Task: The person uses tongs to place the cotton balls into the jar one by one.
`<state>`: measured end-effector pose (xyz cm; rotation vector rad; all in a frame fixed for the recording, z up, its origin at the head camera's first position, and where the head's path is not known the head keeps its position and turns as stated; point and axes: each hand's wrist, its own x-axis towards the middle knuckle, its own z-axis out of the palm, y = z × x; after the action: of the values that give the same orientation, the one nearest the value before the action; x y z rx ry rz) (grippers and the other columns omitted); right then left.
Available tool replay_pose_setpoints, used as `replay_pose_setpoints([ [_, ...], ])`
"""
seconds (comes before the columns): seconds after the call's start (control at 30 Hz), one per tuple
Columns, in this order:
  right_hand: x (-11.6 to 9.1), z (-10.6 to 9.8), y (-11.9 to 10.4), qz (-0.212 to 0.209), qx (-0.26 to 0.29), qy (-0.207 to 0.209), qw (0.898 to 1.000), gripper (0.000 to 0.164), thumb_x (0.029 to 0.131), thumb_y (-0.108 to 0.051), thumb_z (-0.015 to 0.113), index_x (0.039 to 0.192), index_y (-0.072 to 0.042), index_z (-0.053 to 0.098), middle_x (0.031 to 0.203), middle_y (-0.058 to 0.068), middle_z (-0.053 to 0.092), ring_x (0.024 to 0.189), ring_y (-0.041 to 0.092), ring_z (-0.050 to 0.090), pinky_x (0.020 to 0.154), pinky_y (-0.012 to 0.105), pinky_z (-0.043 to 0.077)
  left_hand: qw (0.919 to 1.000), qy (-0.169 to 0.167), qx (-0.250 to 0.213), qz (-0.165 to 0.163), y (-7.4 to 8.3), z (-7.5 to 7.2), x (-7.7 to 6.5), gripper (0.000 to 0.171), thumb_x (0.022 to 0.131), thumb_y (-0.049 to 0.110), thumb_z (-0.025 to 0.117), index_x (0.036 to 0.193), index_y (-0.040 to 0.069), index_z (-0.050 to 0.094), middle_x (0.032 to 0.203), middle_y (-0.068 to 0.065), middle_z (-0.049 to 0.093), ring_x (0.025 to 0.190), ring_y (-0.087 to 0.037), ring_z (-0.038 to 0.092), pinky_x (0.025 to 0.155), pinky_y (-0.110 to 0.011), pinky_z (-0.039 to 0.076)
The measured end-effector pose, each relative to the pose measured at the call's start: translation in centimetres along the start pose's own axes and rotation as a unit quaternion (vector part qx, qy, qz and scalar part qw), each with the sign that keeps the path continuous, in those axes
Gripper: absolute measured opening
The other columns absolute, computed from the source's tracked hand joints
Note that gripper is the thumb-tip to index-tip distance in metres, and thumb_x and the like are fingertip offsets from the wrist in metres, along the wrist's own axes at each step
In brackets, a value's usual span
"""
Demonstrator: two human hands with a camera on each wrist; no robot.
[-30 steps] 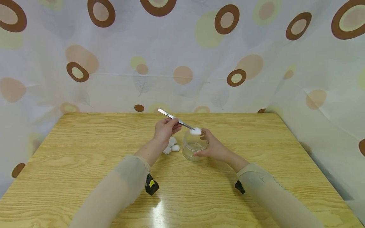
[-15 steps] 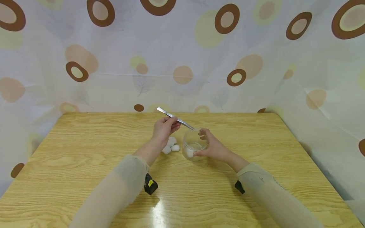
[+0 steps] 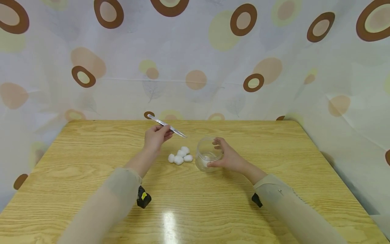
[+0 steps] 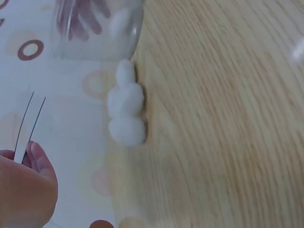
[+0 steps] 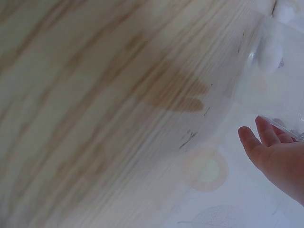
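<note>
My left hand (image 3: 154,137) pinches metal tweezers (image 3: 177,131) between thumb and fingers, above and behind several white cotton balls (image 3: 178,160) on the table. In the left wrist view the two tips of the tweezers (image 4: 23,128) stand apart with nothing between them. My right hand (image 3: 231,158) grips the side of a clear jar (image 3: 199,156), thumb at the front and fingers behind. The jar stands upright and uncovered, just right of the loose cotton balls. Through its wall one cotton ball (image 4: 122,23) shows low inside, also visible in the right wrist view.
The wooden table (image 3: 195,206) spreads around both hands. A patterned cloth (image 3: 195,51) hangs behind the table and along its sides. Black wrist mounts (image 3: 144,197) sit under the sleeves.
The cotton ball has left the tweezers' tips and dropped into the jar. My left hand has drawn back to the left with the tweezers, uncovering more cotton balls. My right hand stays on the jar.
</note>
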<state>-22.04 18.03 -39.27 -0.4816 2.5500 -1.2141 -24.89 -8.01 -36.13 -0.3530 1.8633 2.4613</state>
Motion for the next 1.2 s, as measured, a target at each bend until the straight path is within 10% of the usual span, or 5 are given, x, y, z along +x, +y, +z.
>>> replay_pose_setpoints([
  [0.5, -0.1, -0.1, 0.0, -0.005, -0.002, -0.002, 1.0, 0.101, 0.075, -0.033, 0.078, 0.145, -0.001, 0.012, 0.148, 0.019, 0.027, 0.136, 0.039, 0.03, 0.105, 0.057, 0.038, 0.9971, -0.001, 0.075, -0.013, -0.6, -5.0, -0.1, 0.006, 0.092, 0.005, 0.052, 0.095, 0.001, 0.048, 0.077, 0.003, 0.058, 0.068, -0.003, 0.062, 0.071, -0.012, 0.056],
  [1.2, 0.0, 0.0, 0.1, -0.004, -0.003, -0.004, 1.0, 0.103, 0.075, -0.034, 0.078, 0.146, -0.001, 0.011, 0.148, 0.018, 0.027, 0.136, 0.038, 0.03, 0.106, 0.055, 0.038, 0.9932, -0.014, 0.116, -0.006, -2.7, -6.4, -0.1, 0.01, 0.09, 0.005, 0.052, 0.096, -0.003, 0.048, 0.077, 0.004, 0.058, 0.067, 0.0, 0.061, 0.069, -0.011, 0.055],
])
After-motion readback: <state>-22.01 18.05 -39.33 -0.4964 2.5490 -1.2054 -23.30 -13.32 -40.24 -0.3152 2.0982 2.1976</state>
